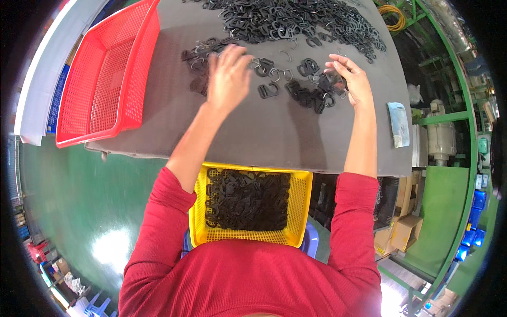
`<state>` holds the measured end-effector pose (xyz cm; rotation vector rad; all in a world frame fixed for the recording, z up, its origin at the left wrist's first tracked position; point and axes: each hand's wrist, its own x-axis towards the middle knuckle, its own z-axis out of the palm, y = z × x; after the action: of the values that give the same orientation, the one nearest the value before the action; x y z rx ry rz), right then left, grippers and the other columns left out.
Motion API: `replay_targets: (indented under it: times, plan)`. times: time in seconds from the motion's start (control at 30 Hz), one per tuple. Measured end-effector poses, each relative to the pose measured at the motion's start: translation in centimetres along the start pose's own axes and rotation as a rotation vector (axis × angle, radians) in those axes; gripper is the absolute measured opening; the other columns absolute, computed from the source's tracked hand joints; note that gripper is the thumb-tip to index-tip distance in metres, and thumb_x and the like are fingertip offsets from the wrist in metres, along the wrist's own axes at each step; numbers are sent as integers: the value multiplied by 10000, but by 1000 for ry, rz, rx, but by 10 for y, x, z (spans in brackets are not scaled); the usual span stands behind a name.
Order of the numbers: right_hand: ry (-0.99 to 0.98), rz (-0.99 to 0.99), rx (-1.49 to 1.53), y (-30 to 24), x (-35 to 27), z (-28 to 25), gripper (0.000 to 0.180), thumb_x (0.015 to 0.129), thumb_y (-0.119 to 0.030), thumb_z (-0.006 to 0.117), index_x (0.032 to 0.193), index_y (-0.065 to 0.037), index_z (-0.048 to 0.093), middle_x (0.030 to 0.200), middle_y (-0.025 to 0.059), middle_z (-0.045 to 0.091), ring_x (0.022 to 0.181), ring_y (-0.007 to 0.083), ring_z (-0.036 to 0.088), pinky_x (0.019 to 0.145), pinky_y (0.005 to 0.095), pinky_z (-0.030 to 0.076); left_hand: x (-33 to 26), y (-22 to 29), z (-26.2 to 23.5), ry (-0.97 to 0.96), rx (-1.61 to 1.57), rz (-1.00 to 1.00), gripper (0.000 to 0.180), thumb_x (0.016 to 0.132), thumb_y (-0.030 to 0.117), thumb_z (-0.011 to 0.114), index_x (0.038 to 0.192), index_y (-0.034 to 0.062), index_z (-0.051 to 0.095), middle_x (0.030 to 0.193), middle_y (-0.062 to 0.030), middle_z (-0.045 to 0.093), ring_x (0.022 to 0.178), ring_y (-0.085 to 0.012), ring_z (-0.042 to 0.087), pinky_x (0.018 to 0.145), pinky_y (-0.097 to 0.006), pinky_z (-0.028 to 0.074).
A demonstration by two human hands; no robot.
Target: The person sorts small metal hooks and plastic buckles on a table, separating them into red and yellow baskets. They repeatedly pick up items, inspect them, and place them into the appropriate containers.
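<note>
My left hand [229,79], a little smeared by motion, is over the left end of the grey table [174,119] with its fingers apart. Beneath and beside it lies a small heap of black plastic buckles [199,84]. On the right, my right hand [355,82] is curled with thumb and fingers around some blurred dark pieces, which look like the same buckles. A cluster of black buckles [306,95] lies just left of it. Between the hands are a single buckle [268,91] and a few thin clear or grey hooks [274,74].
A large pile of black buckles [296,18] covers the table's far side. At the left stands a red basket [134,100]. Below the near edge, a yellow basket [302,206] holds many black pieces. A blue-white packet [398,124] lies at the right edge; cardboard boxes [406,232] stand beyond.
</note>
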<state>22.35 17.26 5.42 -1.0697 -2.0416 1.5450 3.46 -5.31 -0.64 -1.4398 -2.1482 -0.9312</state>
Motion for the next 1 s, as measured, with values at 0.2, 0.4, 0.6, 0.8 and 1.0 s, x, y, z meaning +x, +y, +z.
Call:
replay_targets:
  times: [0.2,0.4,0.6,0.8,1.0]
  plan:
    - [-21,62,-116,20,38,-14,220,853,-125,603,1068,-120,651,940,23,643,815,144,597,681,306,520,54,65,88,-236,-213,84,472,811,237,624,1233,61,506,1271,-143,498,1207,-301,455,1000,-400,384]
    - [212,-353,-702,68,28,3,316,760,-138,675,1062,-60,626,1056,137,628,984,304,598,867,371,461,47,53,104,-340,-135,94,218,724,90,602,938,107,631,987,-78,618,938,-252,583,804,-378,512]
    - [-300,-226,-204,39,7,37,292,770,-37,609,1059,6,594,985,77,615,921,182,564,829,317,450,39,50,34,-429,-246,-159,144,712,131,580,792,35,652,844,-168,641,842,-330,620,773,-416,497]
    - [-399,-380,-367,28,46,57,298,848,-84,570,1133,5,561,1115,95,579,912,153,551,780,277,440,7,6,12,-35,-551,-280,182,685,73,567,834,-13,625,723,-198,625,681,-378,615,628,-415,492]
    - [-390,-391,-366,-4,27,62,307,801,-44,605,1107,-53,621,1099,101,576,983,204,535,851,306,443,-14,-1,-26,-258,-1457,-820,279,796,32,491,1062,-49,513,723,-146,645,636,-209,665,546,-357,556]
